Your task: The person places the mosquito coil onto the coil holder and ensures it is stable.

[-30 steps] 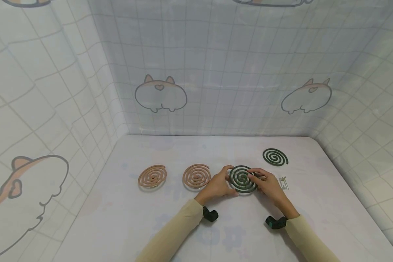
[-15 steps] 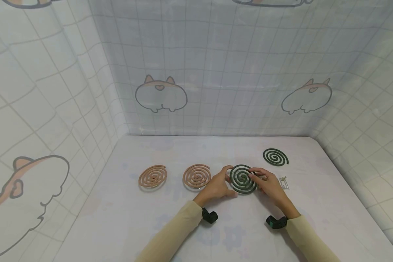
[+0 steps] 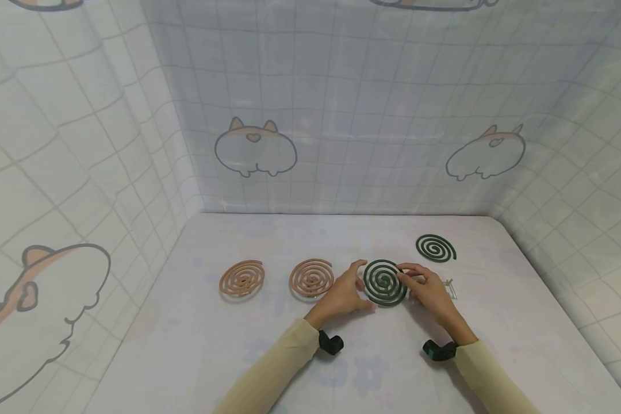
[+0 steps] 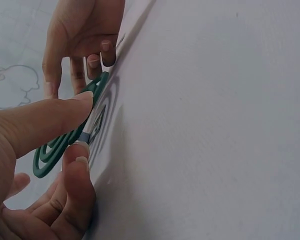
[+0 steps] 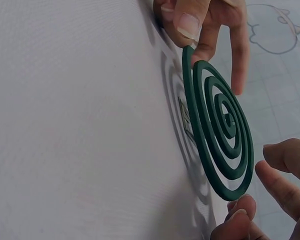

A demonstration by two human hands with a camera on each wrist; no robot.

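Note:
A green mosquito coil [image 3: 384, 280] lies between my hands. In the right wrist view it sits just above the table, with a thin metal stand [image 5: 184, 114] beneath. My left hand [image 3: 342, 294] holds its left edge, thumb at the near side and fingers bent around the rim. On the opposite side is my right hand [image 3: 430, 292]; its thumb and index finger are apart from the coil in the right wrist view, while lower fingertips [image 5: 245, 205] are close to the bottom rim. Whether those touch cannot be seen. The left wrist view shows the coil [image 4: 42, 165] edge-on.
Two brown coils [image 3: 242, 279] on small stands are in a row at left, the nearer brown coil [image 3: 311, 278] beside my left hand. A flat green coil [image 3: 434, 248] lies at the back right. An uncovered metal stand [image 3: 450, 289] is just right of my right hand.
My right thumb and index finger have drawn back from over the coil to its right edge. The coil has tilted slightly, its far edge a little higher. My left hand has barely moved.

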